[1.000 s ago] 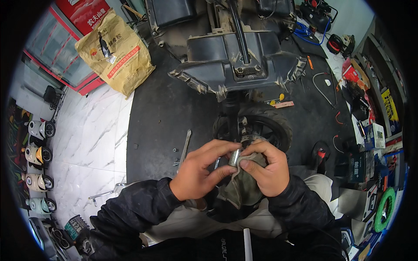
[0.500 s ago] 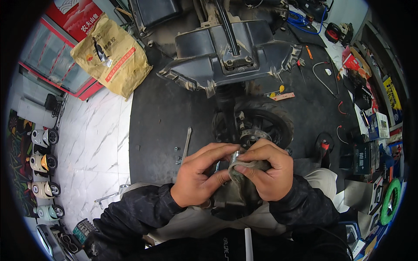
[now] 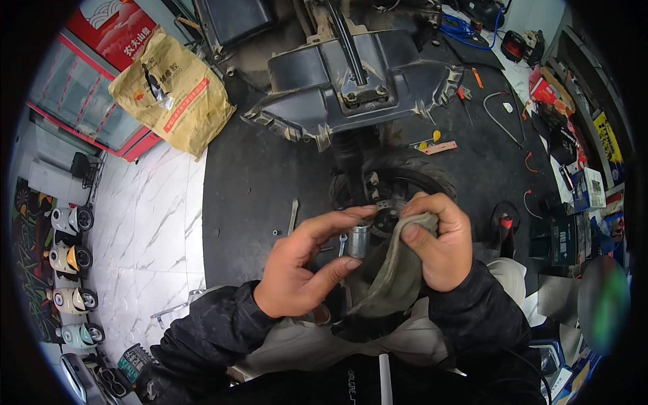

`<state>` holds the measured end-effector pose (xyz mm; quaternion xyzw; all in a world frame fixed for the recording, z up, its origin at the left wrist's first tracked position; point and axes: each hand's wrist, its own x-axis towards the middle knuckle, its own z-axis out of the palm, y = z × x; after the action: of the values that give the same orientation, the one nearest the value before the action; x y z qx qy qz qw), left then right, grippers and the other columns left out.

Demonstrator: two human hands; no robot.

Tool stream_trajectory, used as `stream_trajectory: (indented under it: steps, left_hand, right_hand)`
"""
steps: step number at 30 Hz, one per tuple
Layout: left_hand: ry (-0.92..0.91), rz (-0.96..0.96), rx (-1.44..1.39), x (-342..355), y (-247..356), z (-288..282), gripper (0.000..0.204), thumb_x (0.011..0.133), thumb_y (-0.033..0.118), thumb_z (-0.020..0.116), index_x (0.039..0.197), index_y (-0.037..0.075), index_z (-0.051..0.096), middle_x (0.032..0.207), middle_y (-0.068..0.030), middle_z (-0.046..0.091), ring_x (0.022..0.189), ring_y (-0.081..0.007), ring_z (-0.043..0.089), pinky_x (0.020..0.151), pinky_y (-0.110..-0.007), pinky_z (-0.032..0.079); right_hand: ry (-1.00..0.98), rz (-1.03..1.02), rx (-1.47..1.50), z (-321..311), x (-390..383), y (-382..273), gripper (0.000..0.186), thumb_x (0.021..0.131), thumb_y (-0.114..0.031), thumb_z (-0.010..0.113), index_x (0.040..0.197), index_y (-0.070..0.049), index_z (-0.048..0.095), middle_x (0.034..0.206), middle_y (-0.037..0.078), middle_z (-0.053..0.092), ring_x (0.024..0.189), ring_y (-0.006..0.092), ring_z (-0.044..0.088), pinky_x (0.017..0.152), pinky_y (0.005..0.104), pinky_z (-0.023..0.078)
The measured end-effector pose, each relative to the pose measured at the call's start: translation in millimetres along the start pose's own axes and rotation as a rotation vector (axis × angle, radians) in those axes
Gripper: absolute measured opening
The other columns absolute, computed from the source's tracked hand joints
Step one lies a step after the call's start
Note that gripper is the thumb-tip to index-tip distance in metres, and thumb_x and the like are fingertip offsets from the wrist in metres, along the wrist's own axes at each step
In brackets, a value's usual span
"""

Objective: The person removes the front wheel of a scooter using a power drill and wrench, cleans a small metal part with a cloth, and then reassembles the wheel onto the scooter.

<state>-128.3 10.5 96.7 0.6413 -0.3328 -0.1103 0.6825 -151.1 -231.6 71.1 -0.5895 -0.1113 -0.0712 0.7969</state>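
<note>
My left hand [image 3: 291,263] grips a small silver metal cylinder [image 3: 360,241] between thumb and fingertips. Beside it, my right hand [image 3: 448,244] pinches the upper edge of a grey-green rag [image 3: 383,287], which hangs down over my lap. The cylinder and the rag's top edge are apart, with a narrow gap between them. Just beyond my hands is a black wheel [image 3: 435,177] with a brake disc at its hub, partly hidden by my fingers.
Dirty black vehicle bodywork [image 3: 405,61] rises ahead. Left of my hand lie a wrench [image 3: 293,214] and small metal parts on the black mat [image 3: 236,182]. A paper sack [image 3: 179,101] stands far left. Boxes and tools crowd the right side, near a red-and-black object [image 3: 506,223].
My hands have moved apart. The cylinder, earlier pressed against the rag by both hands, is now in my left hand only, and my right hand has drawn the rag away rightward.
</note>
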Motion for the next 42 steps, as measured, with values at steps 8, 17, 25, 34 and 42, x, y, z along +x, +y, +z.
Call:
stream_trajectory:
  steps: [8,17,25,34,42]
  left_hand:
    - [-0.013,0.041,0.297,2,-2,4,0.062,0.090,-0.008,0.073,0.147,0.003,0.053,0.170,-0.0253,0.041,0.160,-0.0432,0.035,0.127,-0.050,0.038]
    - [0.027,0.157,0.849,7,14,0,0.067,0.068,-0.009,0.081,0.132,0.006,0.073,0.131,-0.0125,0.063,0.116,-0.0328,0.062,0.100,-0.043,0.052]
    - [-0.003,0.029,0.521,-3,15,2,0.054,0.077,-0.005,0.082,0.131,0.000,0.074,0.130,-0.0154,0.061,0.119,-0.0306,0.063,0.102,-0.041,0.053]
    - [0.073,0.006,0.413,-8,15,-3,0.052,0.084,0.008,0.089,0.133,0.001,0.075,0.132,-0.0143,0.061,0.121,-0.0289,0.063,0.104,-0.039,0.052]
    - [0.032,0.020,0.349,-12,9,6,0.063,0.080,-0.013,0.079,0.141,0.004,0.072,0.137,-0.0134,0.058,0.121,-0.0269,0.064,0.100,-0.037,0.056]
  right_hand:
    - [-0.146,0.312,0.258,24,-5,9,0.045,0.105,-0.013,0.075,0.143,0.001,0.055,0.124,0.007,0.072,0.114,0.0128,0.069,0.101,0.0289,0.055]
    - [-0.194,0.272,-0.103,21,-4,-1,0.045,0.100,-0.022,0.083,0.135,0.003,0.069,0.118,0.009,0.078,0.107,0.0121,0.071,0.094,0.0287,0.057]
    - [-0.183,0.337,-0.158,10,-8,-3,0.034,0.102,-0.025,0.081,0.122,0.003,0.075,0.105,0.006,0.080,0.097,0.0096,0.072,0.086,0.0274,0.058]
    - [-0.179,0.329,0.073,25,-10,-4,0.037,0.102,-0.025,0.081,0.125,0.003,0.075,0.104,0.006,0.079,0.100,0.0118,0.073,0.089,0.0280,0.057]
    - [-0.126,0.411,-0.127,20,-10,-6,0.036,0.105,-0.029,0.078,0.121,0.003,0.076,0.103,0.007,0.080,0.098,0.0113,0.073,0.088,0.0274,0.057]
